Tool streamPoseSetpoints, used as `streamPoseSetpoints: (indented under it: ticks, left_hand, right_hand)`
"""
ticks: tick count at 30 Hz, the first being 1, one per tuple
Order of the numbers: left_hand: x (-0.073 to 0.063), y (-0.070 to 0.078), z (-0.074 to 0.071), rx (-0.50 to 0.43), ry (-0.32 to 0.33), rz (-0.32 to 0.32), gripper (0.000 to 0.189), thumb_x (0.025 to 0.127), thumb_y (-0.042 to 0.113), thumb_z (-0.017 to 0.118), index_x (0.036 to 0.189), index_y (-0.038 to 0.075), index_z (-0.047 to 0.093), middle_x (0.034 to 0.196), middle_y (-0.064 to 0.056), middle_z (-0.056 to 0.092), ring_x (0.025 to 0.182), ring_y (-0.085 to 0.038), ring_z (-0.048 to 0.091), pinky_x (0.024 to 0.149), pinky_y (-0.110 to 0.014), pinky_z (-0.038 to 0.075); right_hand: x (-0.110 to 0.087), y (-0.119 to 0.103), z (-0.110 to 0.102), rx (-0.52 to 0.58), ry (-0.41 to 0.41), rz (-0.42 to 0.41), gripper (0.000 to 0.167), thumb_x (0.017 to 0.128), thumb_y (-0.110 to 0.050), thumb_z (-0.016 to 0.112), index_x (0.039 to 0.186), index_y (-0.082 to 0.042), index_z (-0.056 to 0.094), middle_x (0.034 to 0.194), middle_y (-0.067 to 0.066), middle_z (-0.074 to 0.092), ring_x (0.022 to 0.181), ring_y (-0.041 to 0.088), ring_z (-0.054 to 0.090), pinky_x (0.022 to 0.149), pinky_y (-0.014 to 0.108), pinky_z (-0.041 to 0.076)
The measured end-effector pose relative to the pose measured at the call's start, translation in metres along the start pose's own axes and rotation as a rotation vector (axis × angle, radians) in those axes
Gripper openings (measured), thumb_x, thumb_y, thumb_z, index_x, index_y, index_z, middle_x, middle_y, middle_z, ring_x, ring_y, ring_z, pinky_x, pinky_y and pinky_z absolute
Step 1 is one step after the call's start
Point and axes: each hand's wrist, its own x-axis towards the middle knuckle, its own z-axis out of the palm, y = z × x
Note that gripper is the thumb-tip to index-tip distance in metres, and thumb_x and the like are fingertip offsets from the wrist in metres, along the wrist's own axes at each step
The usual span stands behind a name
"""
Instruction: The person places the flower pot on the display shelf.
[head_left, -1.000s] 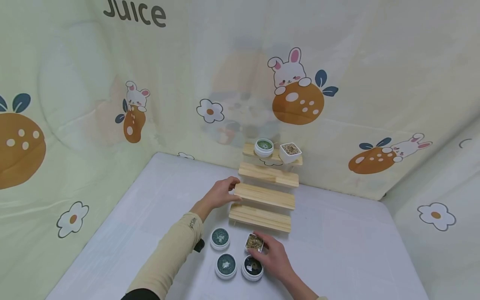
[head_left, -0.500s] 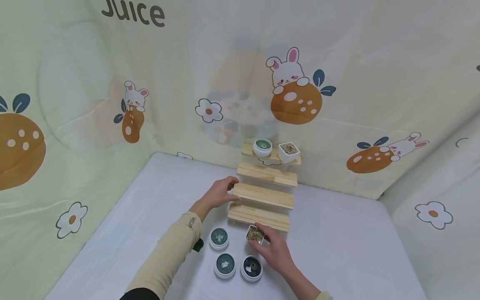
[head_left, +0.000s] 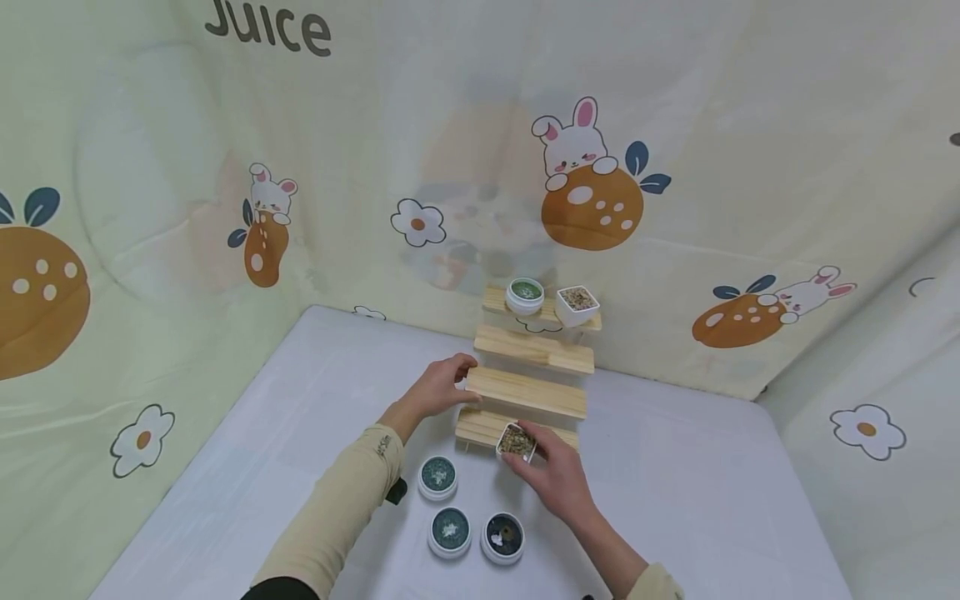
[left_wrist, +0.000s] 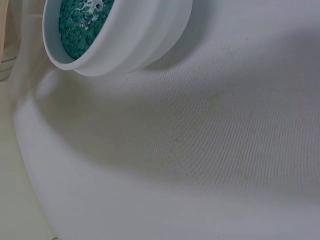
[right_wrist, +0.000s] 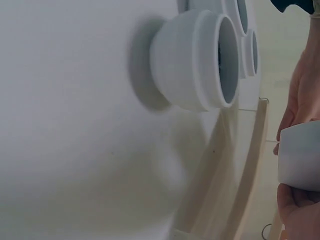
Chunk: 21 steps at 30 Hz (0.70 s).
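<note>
My right hand (head_left: pixel 558 475) pinches a small square white pot (head_left: pixel 517 446), filled with tan and brown granules, between thumb and fingers. It is in front of the bottom tier of a wooden stepped stand (head_left: pixel 528 392); whether it touches that tier cannot be told. The pot's white side (right_wrist: pixel 300 157) shows in the right wrist view. My left hand (head_left: pixel 435 390) grips the left end of the stand's second tier from the bottom. On the top tier are a round white pot (head_left: pixel 525 297) with green filling and another square white pot (head_left: pixel 577 307) of granules.
Before the stand are two round white pots with teal filling, a rear one (head_left: pixel 438 477) and a front one (head_left: pixel 450 532), and a round pot (head_left: pixel 503 537) with dark filling. A printed curtain (head_left: pixel 337 208) rises close behind the stand, over a white tabletop (head_left: pixel 675 500).
My right hand has carried the square pot forward and up, away from the dark-filled round pot, to the bottom tier. My left hand keeps its grip on the stand.
</note>
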Motion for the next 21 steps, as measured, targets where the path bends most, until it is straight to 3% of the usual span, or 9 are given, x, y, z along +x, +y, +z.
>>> streamPoseSetpoints:
  ticks: [6,21]
  left_hand:
    - [0.000,-0.001,0.000,0.001,0.000,0.009,0.063,0.081,0.025,0.081,0.131,0.000,0.052,0.124,-0.014,0.062,0.113,-0.027,0.060,0.099,-0.036,0.050]
    - [0.001,-0.001,0.001,-0.010,0.004,-0.004,0.060,0.081,0.023,0.081,0.131,0.002,0.053,0.123,-0.012,0.062,0.113,-0.024,0.059,0.100,-0.034,0.049]
  right_hand:
    - [0.013,-0.009,-0.009,-0.025,0.000,0.019,0.051,0.079,-0.015,0.082,0.125,-0.002,0.064,0.116,0.016,0.067,0.101,0.028,0.066,0.087,0.046,0.057]
    - [0.046,-0.026,-0.025,-0.045,0.015,0.059,0.054,0.080,-0.018,0.082,0.127,-0.001,0.063,0.121,0.017,0.065,0.107,0.028,0.063,0.092,0.043,0.055]
